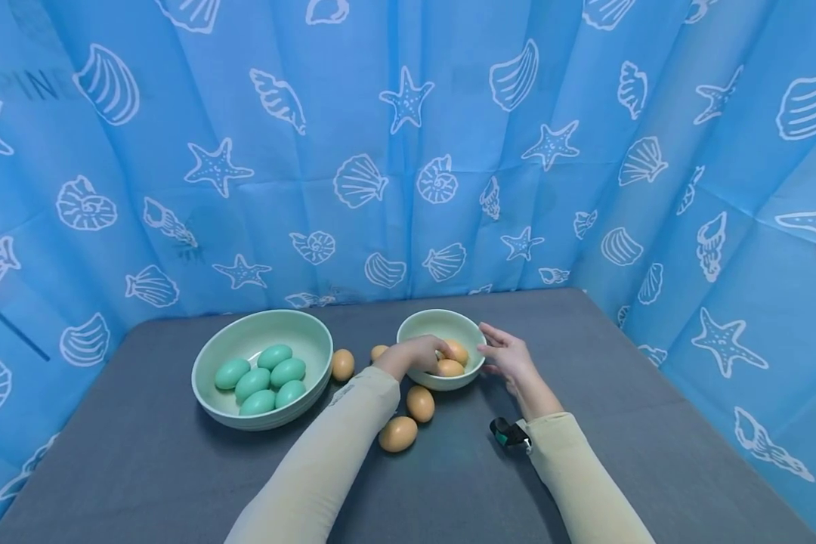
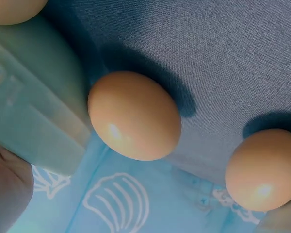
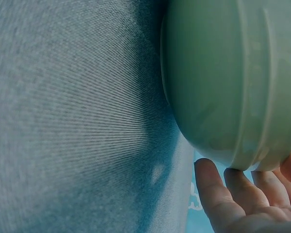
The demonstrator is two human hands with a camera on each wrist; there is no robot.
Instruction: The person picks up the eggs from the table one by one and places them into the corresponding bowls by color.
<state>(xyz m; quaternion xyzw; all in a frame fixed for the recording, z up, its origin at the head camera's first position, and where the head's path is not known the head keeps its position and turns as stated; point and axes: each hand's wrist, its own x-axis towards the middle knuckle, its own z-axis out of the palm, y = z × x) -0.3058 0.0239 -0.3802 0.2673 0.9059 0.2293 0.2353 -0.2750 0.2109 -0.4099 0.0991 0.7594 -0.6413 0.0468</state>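
Note:
A small pale green bowl holds brown eggs. My left hand reaches over its near left rim, fingers bent down among the eggs; the back of the hand hides whether they grip one. My right hand holds the bowl's right side, with the thumb at the rim and the fingertips against the outer wall. In the left wrist view, a brown egg lies close beside the bowl, and another brown egg lies farther right.
A larger pale green bowl with several green eggs stands on the left. Loose brown eggs lie between and in front of the bowls on the grey cloth. A blue shell-patterned curtain hangs behind and on the sides.

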